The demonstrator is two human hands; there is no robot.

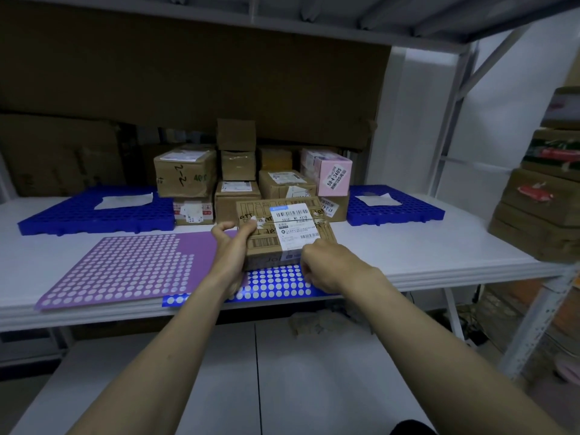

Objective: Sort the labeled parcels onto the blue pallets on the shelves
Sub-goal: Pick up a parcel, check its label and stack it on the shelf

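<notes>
Left blue pallet [94,215]: it lies flat on the white shelf [408,246] at your far left, with a white sheet of paper [124,200] on top.
Purple sheet [116,268]: a flat mat punched with rows of pale dots, near the front edge of the shelf, just left of your hands.
Left hand [233,243]: your fingers curl round the left end of the parcel, the thumb on its upper edge; you are grasping it.
Parcel [285,233]: a flat brown carton with a white shipping label [296,226] facing you, held between both hands, its lower edge over the blue dotted sheet [276,284] at the shelf front.
Right hand [326,265]: your fingers are bent round the parcel's lower right corner; you are gripping it there.
Stacked parcels [238,180]: brown cartons and one pink box [332,174] stand behind the held parcel, between the two pallets.
Right blue pallet [395,208]: it lies flat at the right of the stack, also carrying a white sheet.
Side cartons [539,196]: a stack of brown boxes at the far right edge.
</notes>
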